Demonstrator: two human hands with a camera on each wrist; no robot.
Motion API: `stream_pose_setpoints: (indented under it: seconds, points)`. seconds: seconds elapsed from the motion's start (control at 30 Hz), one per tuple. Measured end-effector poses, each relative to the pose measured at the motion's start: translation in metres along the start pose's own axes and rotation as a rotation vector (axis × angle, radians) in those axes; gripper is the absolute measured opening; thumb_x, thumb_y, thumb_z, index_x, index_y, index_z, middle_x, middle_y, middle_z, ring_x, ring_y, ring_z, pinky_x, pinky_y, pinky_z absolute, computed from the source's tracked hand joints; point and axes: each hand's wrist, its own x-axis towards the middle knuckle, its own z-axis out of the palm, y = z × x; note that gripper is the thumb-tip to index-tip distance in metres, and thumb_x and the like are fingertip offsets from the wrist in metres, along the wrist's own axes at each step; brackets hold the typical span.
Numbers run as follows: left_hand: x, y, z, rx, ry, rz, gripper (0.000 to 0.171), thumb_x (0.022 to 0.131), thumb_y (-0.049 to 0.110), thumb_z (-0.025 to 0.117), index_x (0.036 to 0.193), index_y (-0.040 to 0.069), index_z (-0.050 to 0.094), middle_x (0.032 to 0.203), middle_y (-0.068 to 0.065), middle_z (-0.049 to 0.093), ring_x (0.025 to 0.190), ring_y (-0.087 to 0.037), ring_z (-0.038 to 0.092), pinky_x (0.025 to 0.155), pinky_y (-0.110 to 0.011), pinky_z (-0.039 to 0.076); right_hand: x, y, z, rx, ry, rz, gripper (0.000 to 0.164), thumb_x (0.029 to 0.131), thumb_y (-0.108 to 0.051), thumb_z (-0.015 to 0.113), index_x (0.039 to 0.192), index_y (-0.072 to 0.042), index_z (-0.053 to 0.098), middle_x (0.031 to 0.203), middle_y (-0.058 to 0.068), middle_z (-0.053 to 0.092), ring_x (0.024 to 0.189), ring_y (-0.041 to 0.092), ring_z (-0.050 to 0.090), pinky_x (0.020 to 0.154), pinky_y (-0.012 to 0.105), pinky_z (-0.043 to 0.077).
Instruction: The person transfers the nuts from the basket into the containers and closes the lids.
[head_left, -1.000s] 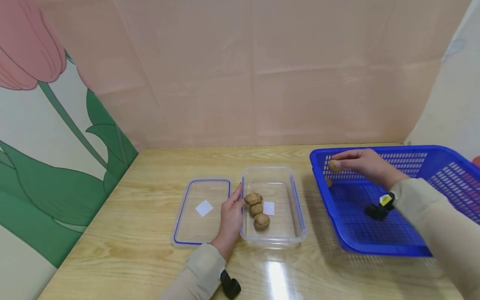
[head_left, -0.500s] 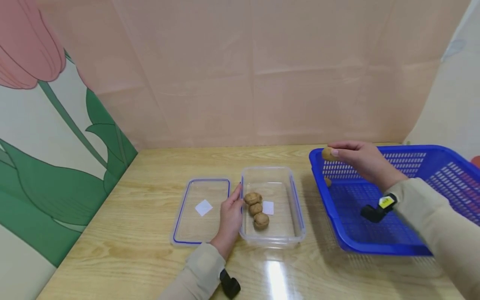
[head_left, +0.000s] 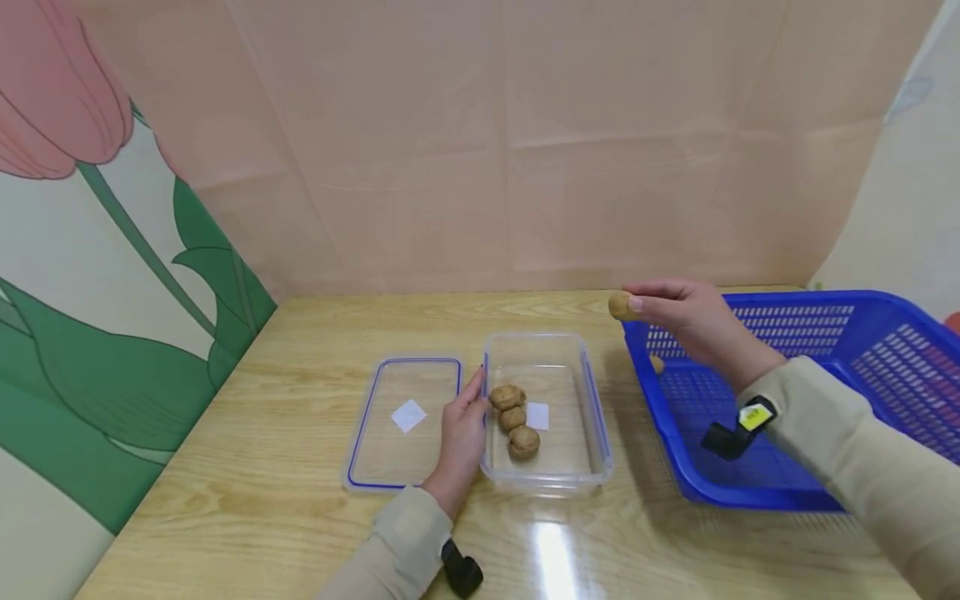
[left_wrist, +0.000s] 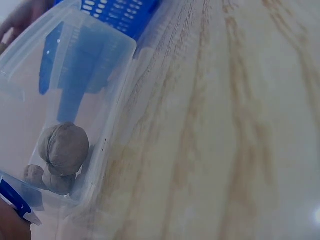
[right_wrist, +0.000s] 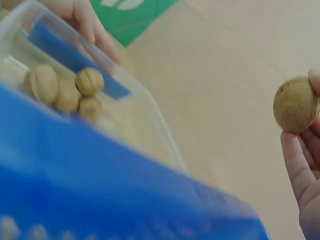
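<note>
My right hand (head_left: 701, 325) pinches a walnut (head_left: 621, 306) between thumb and fingers, above the left rim of the blue plastic basket (head_left: 678, 467). In the right wrist view the held walnut (right_wrist: 295, 105) shows whole, at the fingertips. Another walnut (head_left: 657, 365) lies inside the basket by its left wall. My left hand (head_left: 459, 442) rests its extended fingers along the left side of a clear plastic food container (head_left: 573, 477). Several walnuts (head_left: 513, 419) sit in a row by the container's left wall, seen also as walnuts (left_wrist: 64, 150) in the left wrist view.
A clear lid (head_left: 382, 458) with a blue seal lies flat left of the container, partly behind my left hand. White paper squares show on the lid and in the container. A strip of wooden table (head_left: 637, 483) separates container and basket. A pink-covered wall (head_left: 510, 167) rises behind.
My right hand has lifted the walnut from inside the basket and carried it left, past the basket's left rim. The left hand and the container have stayed in place.
</note>
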Motion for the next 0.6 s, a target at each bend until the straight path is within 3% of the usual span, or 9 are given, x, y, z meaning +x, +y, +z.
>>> stream_pose_setpoints:
  seconds: [0.2,0.4,0.5,0.6]
  points:
    - [0.000,0.001,0.001,-0.010,-0.003,-0.008,0.046,0.089,-0.002,0.041,0.135,0.003,0.043,0.143,-0.007,0.040,0.136,-0.025,0.030,0.113,-0.039,0.022,0.002,0.002,0.023,-0.021,0.029,0.041,0.030,0.087,0.004,0.056,0.090,-0.020,0.073,0.086,-0.006,0.071,0.081,0.005,0.067,0.075,0.015,0.054]
    - [0.001,0.001,0.001,-0.006,-0.002,-0.023,0.046,0.089,-0.002,0.041,0.135,0.004,0.043,0.143,-0.007,0.040,0.136,-0.025,0.029,0.113,-0.039,0.022,0.004,0.010,0.045,-0.128,0.052,0.091,0.024,0.085,-0.002,0.061,0.088,-0.024,0.071,0.083,-0.011,0.070,0.082,0.002,0.064,0.076,0.013,0.051]
    - [0.000,0.001,0.001,0.002,-0.002,-0.016,0.047,0.088,-0.002,0.041,0.135,0.003,0.043,0.143,-0.007,0.040,0.136,-0.026,0.030,0.113,-0.039,0.022,0.005,0.013,0.056,-0.218,0.045,0.136,0.017,0.085,-0.008,0.064,0.098,-0.016,0.070,0.083,-0.014,0.070,0.084,0.001,0.063,0.078,0.013,0.050]
    - [-0.001,0.001,0.001,0.008,0.000,-0.009,0.047,0.088,-0.002,0.042,0.135,0.003,0.043,0.143,-0.008,0.040,0.136,-0.027,0.030,0.113,-0.040,0.023,0.006,0.016,0.066,-0.306,0.030,0.177,0.032,0.085,-0.015,0.066,0.114,-0.002,0.063,0.086,-0.016,0.068,0.089,0.001,0.061,0.082,0.015,0.049]
